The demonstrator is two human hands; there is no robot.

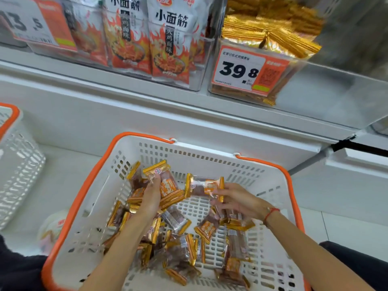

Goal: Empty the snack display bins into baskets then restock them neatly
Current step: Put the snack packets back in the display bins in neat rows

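A white basket with an orange rim (pixel 210 156) sits in front of me, holding several small gold-edged snack packets (pixel 178 242). Inside it, my left hand (pixel 152 198) grips a stack of packets (pixel 168 185) held upright. My right hand (pixel 237 199) pinches one packet (pixel 204 186) by its end, level with the stack. Above on the shelf, a clear display bin (pixel 298 66) with a "39.8" price tag (pixel 241 70) holds a pile of the same gold packets (pixel 270 26).
A second clear bin (pixel 201 66) to the left holds large red-and-white flame-print bags (pixel 170 45). Another white basket (pixel 16 164) stands at the far left. A white shelf ledge (pixel 147 114) runs between bins and basket. A small round tub (pixel 52 225) lies left of the basket.
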